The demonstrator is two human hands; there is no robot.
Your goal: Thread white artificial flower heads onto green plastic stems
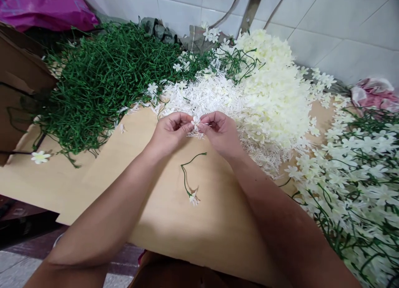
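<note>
Between my fingertips, in the middle of the view, is a small white artificial flower (195, 121). My left hand (173, 129) pinches it from the left. My right hand (220, 130) pinches at its other side, with thumb and forefinger closed; a thin white piece seems to stick out there, too small to make out fully. Just beyond the hands spreads a heap of white stamen pieces (212, 94). Nearer to me on the board lies a green stem (183, 176) with a white piece at its lower end.
A large pile of green stems (115, 76) lies at back left, beside a cardboard box (21, 84). Cream flower heads (274, 92) are heaped at back right. Assembled flowers on stems (364, 176) cover the right side. One loose flower (40, 156) lies on the cardboard (109, 188) at left.
</note>
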